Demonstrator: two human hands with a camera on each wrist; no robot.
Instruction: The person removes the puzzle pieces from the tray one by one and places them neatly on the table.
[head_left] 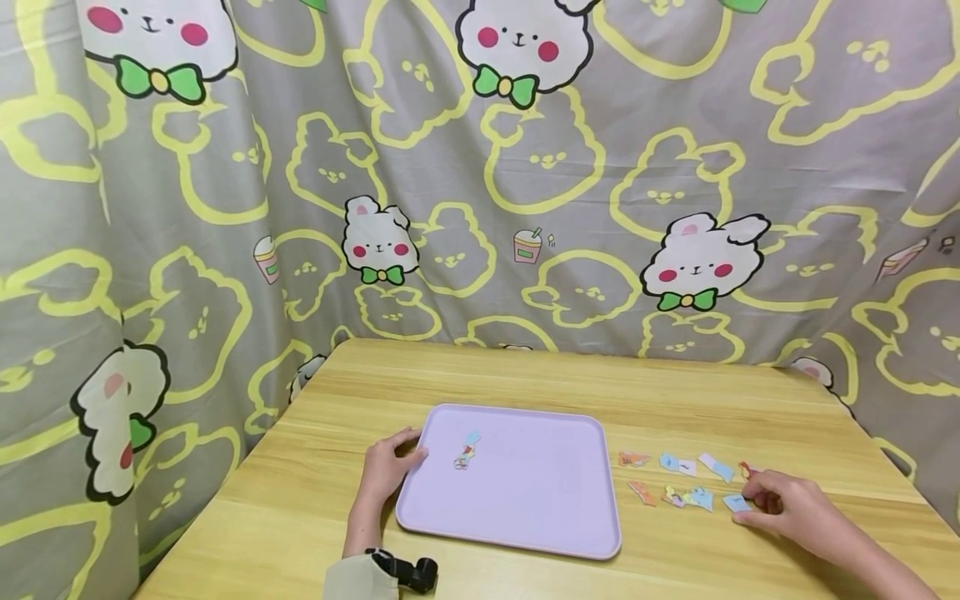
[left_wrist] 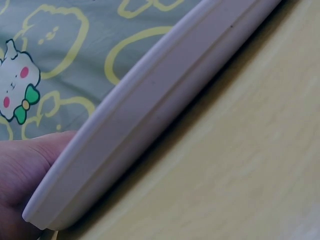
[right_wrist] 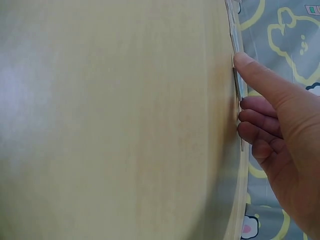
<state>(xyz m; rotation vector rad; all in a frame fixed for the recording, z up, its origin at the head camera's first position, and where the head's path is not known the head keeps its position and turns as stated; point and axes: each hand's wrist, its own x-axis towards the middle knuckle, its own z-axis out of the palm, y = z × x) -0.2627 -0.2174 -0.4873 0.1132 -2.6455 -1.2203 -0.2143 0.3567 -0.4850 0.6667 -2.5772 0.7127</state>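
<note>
On the left, my left hand (head_left: 386, 471) holds the left rim of a lavender tray (head_left: 525, 500), its thumb over the edge. In the left wrist view the tray's side wall (left_wrist: 125, 115) hides most of that hand (left_wrist: 25, 175). A short strip of joined puzzle pieces (head_left: 467, 452) lies on the tray's upper left. At the right, my right hand (head_left: 787, 504) pinches a blue puzzle piece (head_left: 737, 502) at the tabletop between thumb and curled fingers. A red-and-yellow piece (head_left: 746, 470) is partly hidden by its fingers. The right wrist view shows the hand (right_wrist: 285, 125) low at the tabletop.
Several puzzle pieces lie in two rows right of the tray, among them an orange piece (head_left: 633, 459), a blue-and-white piece (head_left: 677, 463) and a yellow-and-blue piece (head_left: 699, 498). The wooden table (head_left: 712, 400) meets a patterned curtain (head_left: 570, 283) behind and at both sides.
</note>
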